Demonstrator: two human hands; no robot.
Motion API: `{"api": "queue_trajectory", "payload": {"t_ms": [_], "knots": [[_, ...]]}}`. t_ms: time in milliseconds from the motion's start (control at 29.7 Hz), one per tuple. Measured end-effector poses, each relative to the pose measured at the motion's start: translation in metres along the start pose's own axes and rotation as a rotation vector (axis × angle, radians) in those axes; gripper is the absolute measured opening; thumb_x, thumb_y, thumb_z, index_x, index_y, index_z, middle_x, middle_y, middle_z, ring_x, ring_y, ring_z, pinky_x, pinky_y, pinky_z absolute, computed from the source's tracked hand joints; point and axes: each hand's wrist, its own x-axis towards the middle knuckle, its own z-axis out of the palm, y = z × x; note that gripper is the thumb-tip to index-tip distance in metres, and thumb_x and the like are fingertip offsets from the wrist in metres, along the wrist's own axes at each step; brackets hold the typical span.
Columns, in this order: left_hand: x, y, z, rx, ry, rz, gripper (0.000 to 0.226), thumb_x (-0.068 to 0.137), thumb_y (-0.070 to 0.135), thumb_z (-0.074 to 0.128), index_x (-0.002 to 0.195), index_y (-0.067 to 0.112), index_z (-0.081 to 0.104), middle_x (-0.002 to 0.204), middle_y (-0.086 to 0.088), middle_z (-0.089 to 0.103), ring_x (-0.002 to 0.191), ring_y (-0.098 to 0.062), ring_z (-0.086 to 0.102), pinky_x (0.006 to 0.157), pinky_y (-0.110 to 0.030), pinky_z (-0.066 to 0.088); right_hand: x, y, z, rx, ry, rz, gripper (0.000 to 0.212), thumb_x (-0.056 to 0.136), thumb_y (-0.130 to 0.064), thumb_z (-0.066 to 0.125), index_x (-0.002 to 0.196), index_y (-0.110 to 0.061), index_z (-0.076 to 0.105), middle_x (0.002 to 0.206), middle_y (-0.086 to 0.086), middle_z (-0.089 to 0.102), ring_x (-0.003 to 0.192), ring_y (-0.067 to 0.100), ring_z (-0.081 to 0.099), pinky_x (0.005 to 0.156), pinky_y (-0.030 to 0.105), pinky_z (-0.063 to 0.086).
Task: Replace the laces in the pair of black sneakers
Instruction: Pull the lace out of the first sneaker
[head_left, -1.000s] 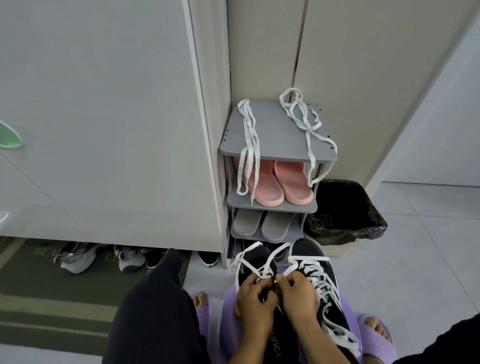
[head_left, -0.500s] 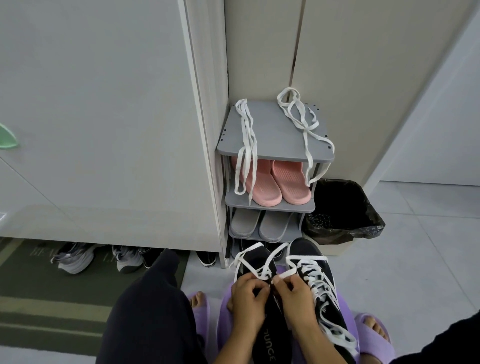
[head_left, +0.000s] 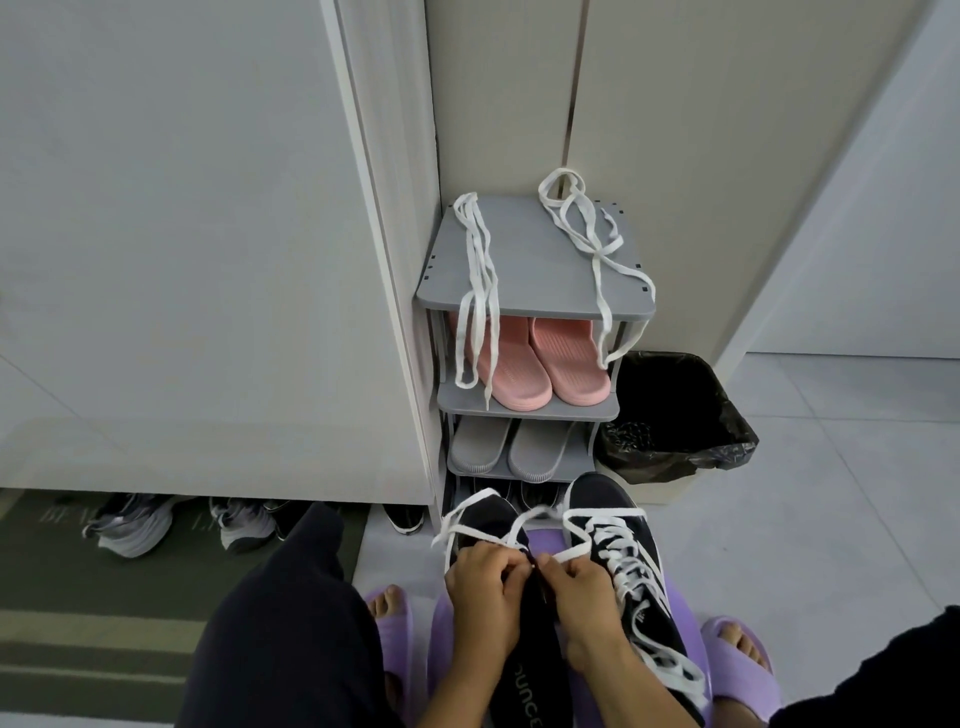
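Black canvas fills the middle foreground: the left sneaker lies on a purple stool, just beside the laced right sneaker. Both hands are curled closed over its tongue, the left hand and right hand each pinching the white lace. Beyond stands a grey shoe rack with two loose laces draped over its top, pink slippers below, and a black-lined bin alongside.
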Motion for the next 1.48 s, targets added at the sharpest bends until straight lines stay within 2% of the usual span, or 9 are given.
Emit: {"api": "queue_trajectory", "payload": {"t_ms": [236,337,539,674,809,877,978,1281,1483], "knots": [[-0.007,-0.002,-0.008,-0.020,-0.021,-0.036,0.025,0.070,0.037,0.052,0.095,0.038,0.051,0.069,0.036,0.055,0.074,0.005,0.049,0.076,-0.024,0.041,-0.002,0.000,0.002,-0.274,0.111,-0.261,0.021,0.092,-0.018,0.055,0.074,-0.007,0.055,0.065,0.003,0.063,0.059,0.015,0.057,0.057,0.023,0.043],[-0.006,-0.003,-0.011,-0.032,-0.035,-0.038,0.030,0.072,0.025,0.056,0.097,0.040,0.051,0.079,0.046,0.054,0.080,0.014,0.050,0.073,-0.011,0.037,-0.001,0.003,0.002,-0.226,0.059,-0.229,0.018,0.091,-0.019,0.057,0.077,-0.009,0.058,0.072,0.007,0.069,0.073,0.024,0.066,0.074,0.039,0.053],[-0.005,-0.007,-0.012,-0.291,0.080,-0.257,0.046,0.080,-0.005,0.063,0.075,0.040,0.057,0.087,0.004,0.064,0.086,-0.008,0.058,0.075,-0.010,0.044,-0.007,-0.019,-0.010,-0.122,0.090,-0.344,0.018,0.094,-0.012,0.051,0.078,-0.003,0.053,0.063,0.007,0.063,0.053,0.014,0.058,0.057,0.020,0.047],[-0.008,-0.002,-0.015,-0.234,0.103,-0.295,0.039,0.073,0.001,0.073,0.075,0.034,0.052,0.086,0.008,0.056,0.089,-0.020,0.053,0.076,-0.014,0.039,-0.001,-0.037,-0.011,0.075,0.054,-0.295,0.021,0.097,-0.016,0.047,0.081,-0.003,0.052,0.065,0.008,0.064,0.051,0.010,0.061,0.055,0.024,0.051],[-0.005,0.001,-0.020,-0.025,0.071,-0.237,0.034,0.076,0.010,0.074,0.071,0.036,0.052,0.083,0.016,0.043,0.093,-0.016,0.041,0.077,-0.006,0.029,0.001,-0.018,-0.004,-0.254,-0.069,-0.284,0.033,0.082,-0.039,0.063,0.083,-0.009,0.053,0.081,0.009,0.060,0.075,0.020,0.057,0.069,0.028,0.045],[-0.001,0.002,-0.022,0.071,0.003,-0.239,0.007,0.081,0.021,0.070,0.081,0.027,0.065,0.085,0.014,0.042,0.099,-0.015,0.039,0.076,-0.012,0.028,-0.001,-0.003,0.000,-0.351,-0.093,-0.318,0.018,0.079,-0.024,0.067,0.083,-0.012,0.054,0.080,0.003,0.057,0.078,0.018,0.055,0.067,0.018,0.041],[0.005,-0.003,-0.021,0.171,-0.078,-0.267,0.013,0.084,0.027,0.066,0.093,0.019,0.070,0.087,0.013,0.040,0.106,-0.015,0.038,0.088,-0.025,0.033,-0.010,0.005,0.003,-0.256,-0.115,-0.284,0.023,0.081,-0.003,0.065,0.099,-0.013,0.056,0.089,-0.006,0.059,0.083,0.005,0.056,0.067,0.003,0.041],[0.007,-0.009,-0.021,-0.157,0.019,-0.360,0.020,0.083,0.008,0.066,0.073,0.025,0.066,0.083,0.002,0.057,0.088,-0.020,0.056,0.081,-0.028,0.046,-0.007,0.010,-0.001,-0.137,-0.058,-0.228,0.021,0.086,-0.001,0.060,0.106,-0.001,0.062,0.087,-0.004,0.066,0.082,0.002,0.061,0.065,0.004,0.046],[0.008,-0.002,-0.029,-0.443,0.008,-0.467,0.015,0.087,0.006,0.059,0.075,0.012,0.063,0.073,-0.006,0.062,0.071,-0.016,0.055,0.059,-0.011,0.042,-0.010,0.007,-0.007,-0.149,-0.044,-0.262,0.016,0.089,-0.002,0.057,0.102,-0.006,0.066,0.085,-0.008,0.065,0.081,-0.002,0.059,0.066,0.004,0.045]]}}
